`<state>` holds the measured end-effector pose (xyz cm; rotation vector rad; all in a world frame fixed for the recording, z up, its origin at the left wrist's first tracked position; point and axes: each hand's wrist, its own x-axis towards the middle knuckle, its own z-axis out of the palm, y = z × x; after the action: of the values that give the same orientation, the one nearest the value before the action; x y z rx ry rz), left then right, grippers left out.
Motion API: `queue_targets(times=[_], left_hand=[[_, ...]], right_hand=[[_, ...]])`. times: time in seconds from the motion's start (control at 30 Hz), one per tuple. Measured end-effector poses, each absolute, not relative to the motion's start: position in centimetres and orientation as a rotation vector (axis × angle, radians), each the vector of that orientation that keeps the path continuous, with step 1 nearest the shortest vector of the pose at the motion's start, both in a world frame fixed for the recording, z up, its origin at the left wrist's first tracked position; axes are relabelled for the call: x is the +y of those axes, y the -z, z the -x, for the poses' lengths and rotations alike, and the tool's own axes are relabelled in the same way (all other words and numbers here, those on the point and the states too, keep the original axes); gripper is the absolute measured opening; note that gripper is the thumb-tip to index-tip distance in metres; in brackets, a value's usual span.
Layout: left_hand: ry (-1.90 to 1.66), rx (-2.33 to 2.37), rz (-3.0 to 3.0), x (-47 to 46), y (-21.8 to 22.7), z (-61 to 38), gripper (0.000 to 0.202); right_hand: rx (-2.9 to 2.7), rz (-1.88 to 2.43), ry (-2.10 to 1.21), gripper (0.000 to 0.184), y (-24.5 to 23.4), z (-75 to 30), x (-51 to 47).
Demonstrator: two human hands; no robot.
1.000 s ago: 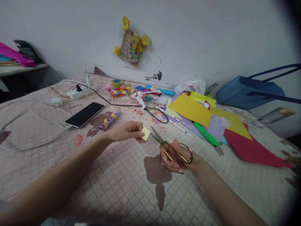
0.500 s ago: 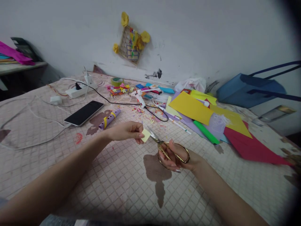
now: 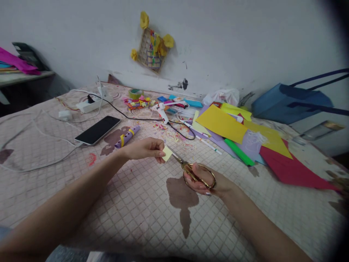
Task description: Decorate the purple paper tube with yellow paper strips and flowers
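Observation:
Pinched in my left hand (image 3: 151, 149) is a small pale yellow piece of paper (image 3: 167, 154), held above the patterned table cover. My right hand (image 3: 201, 179) grips gold-handled scissors (image 3: 186, 166), with fingers through the loops. The scissor blades point left and meet the right edge of the paper; they look nearly closed. Just behind my left wrist lies a purple paper roll (image 3: 128, 136) with yellow bands and dark dots.
A white glue gun (image 3: 163, 112) with a black cord lies beyond my hands among paper scraps. Coloured sheets (image 3: 222, 123) and markers lie to the right, near a blue bag (image 3: 290, 103). A tablet (image 3: 98, 130) and a power strip (image 3: 94, 103) sit at left.
The scissor handles have come closer together and the blades have narrowed. My left hand with the paper has shifted slightly left and up.

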<state>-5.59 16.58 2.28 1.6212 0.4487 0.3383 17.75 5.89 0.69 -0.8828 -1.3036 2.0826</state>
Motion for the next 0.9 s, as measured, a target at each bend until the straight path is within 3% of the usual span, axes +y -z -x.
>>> queue_targets(times=[0.9], left_hand=[[-0.245, 0.472, -1.689, 16.35, -2.16, 5.55, 0.023]], right_hand=[[-1.353, 0.894, -2.02, 0.049, -1.07, -17.45, 5.7]])
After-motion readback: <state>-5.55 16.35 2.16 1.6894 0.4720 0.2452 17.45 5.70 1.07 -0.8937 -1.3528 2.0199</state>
